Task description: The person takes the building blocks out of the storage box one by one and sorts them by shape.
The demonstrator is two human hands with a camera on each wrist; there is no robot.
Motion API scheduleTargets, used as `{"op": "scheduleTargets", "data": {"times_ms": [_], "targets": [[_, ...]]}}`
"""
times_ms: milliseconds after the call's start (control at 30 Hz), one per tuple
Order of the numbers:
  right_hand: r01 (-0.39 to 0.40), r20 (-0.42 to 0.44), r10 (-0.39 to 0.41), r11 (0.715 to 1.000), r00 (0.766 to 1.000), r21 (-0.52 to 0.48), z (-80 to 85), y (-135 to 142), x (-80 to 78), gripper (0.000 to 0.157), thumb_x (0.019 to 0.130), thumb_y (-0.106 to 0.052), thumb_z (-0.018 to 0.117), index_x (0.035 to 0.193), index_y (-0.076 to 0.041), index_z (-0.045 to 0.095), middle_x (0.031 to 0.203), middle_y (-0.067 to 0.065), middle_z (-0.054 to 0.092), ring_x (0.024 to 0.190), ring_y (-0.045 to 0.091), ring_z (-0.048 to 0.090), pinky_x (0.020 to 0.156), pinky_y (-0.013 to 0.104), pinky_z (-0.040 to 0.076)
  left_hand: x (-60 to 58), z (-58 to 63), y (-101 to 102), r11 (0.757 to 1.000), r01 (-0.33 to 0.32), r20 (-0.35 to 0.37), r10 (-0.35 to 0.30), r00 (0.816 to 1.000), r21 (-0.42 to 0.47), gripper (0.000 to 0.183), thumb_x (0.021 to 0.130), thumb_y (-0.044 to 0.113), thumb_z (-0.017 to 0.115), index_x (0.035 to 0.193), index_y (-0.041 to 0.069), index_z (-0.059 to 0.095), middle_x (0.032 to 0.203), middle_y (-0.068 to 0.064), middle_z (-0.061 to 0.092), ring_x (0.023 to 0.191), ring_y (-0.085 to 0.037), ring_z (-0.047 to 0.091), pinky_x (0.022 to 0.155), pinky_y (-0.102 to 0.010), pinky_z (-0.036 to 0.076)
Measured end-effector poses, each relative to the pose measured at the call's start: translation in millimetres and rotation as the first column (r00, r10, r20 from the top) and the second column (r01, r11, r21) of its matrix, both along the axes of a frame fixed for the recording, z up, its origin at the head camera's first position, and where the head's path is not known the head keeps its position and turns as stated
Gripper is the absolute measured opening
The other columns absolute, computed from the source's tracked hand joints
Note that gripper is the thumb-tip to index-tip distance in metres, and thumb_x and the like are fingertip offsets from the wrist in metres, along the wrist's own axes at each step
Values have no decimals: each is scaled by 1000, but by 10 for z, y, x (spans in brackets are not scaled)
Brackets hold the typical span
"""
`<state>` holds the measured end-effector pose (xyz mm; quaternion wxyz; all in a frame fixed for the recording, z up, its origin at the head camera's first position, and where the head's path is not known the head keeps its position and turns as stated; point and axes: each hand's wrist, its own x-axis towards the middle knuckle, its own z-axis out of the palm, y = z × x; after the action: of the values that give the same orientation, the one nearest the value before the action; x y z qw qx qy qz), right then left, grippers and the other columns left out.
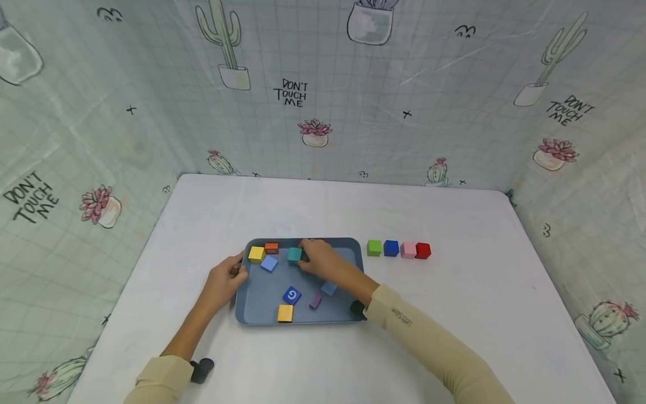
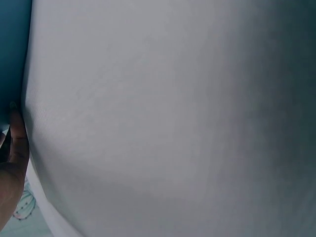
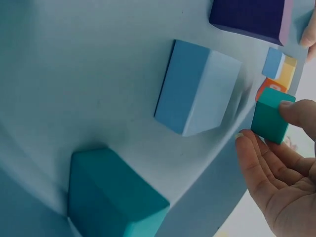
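My right hand (image 1: pixel 320 261) pinches a teal cube (image 1: pixel 295 256) over the far part of a blue-grey tray (image 1: pixel 303 242). In the right wrist view, the thumb presses one face of that cube (image 3: pixel 270 116) and the fingertips are at its lower edge. At the tray's left rim, my left hand (image 1: pixel 224 282) holds the edge between thumb and fingers. Near the cube in the tray lie an orange block (image 1: pixel 271 248), a yellow cube (image 1: pixel 256 255) and a light blue block (image 1: pixel 269 264).
Nearer in the tray are a blue block with a white mark (image 1: pixel 291 295), a yellow block (image 1: pixel 285 313), a purple block (image 1: pixel 315 301), another blue block (image 1: pixel 329 288) and a dark green block (image 1: pixel 357 307). Right of the tray stand green (image 1: pixel 374 248), blue (image 1: pixel 391 248), pink (image 1: pixel 408 250) and red (image 1: pixel 423 251) cubes.
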<state>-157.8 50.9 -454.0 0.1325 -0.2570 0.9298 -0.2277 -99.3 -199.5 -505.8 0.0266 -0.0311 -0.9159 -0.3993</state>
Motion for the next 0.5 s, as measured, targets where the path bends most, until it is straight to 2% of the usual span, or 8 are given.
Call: {"op": "scheduleTargets", "data": {"times_ms": [133,300,500], "targets": [[-3,14,3,1000,1000,-13,42,43,14,39,87,-16,68,119,1,56,107,12,63,93,17,61,77,24,50,6,15,-10,1000,-5,12,5,1000,-4,48,87,7,56,133,-6,49,98,-14,62,77,-21,53,63,-30,48],[-8,-20,7,1000,1000,-30,60,107,12,39,87,-15,68,120,1,56,108,12,64,96,20,62,78,25,51,-13,34,-19,1000,2,-3,-2,1000,-4,47,87,6,55,132,-7,49,93,-12,60,76,-20,51,61,-28,45],[-14,-11,14,999,1000,-48,87,218,22,39,87,-15,67,121,0,55,109,11,63,99,20,61,79,26,51,-21,8,-18,1000,6,0,-6,1000,1,46,88,5,55,132,-7,49,96,-14,62,77,-21,52,62,-28,47]]}}
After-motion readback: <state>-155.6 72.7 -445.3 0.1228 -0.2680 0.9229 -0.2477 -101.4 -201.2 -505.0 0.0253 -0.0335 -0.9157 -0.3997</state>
